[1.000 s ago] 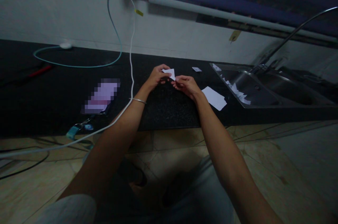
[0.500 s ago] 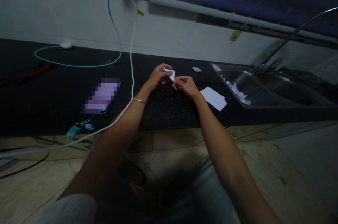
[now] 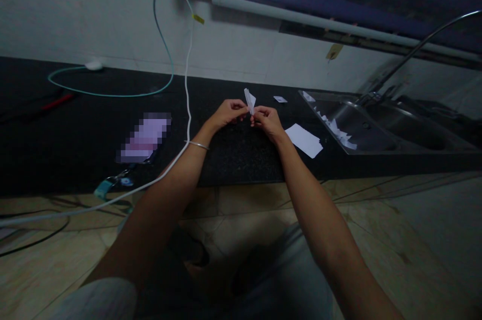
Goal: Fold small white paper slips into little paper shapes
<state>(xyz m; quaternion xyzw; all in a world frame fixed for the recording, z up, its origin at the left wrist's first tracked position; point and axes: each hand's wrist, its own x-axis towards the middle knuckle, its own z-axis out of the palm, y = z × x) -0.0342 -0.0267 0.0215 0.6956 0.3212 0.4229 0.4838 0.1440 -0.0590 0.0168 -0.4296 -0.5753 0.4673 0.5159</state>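
Observation:
Between my two hands, above the black countertop [image 3: 241,159], a small folded piece of white paper [image 3: 250,100] stands upright with its layers fanning out at the top. My left hand [image 3: 231,112] pinches its lower left side between thumb and fingers. My right hand [image 3: 265,120] grips the bottom of it from the right, fingers curled. A stack of white paper sheets [image 3: 304,140] lies just right of my right hand. Behind it on the counter rests a small folded white piece [image 3: 280,99].
Folded paper pieces [image 3: 341,134] line the left rim of the metal sink [image 3: 376,131], with a curved faucet [image 3: 410,54] behind. A white cable [image 3: 187,84] hangs across my left forearm. A blurred-out phone-shaped object [image 3: 145,136] and a teal cable [image 3: 113,94] lie on the left.
The folded paper has turned from lying flat toward me to standing upright. My left hand has shifted its hold lower, and my hands have come closer together.

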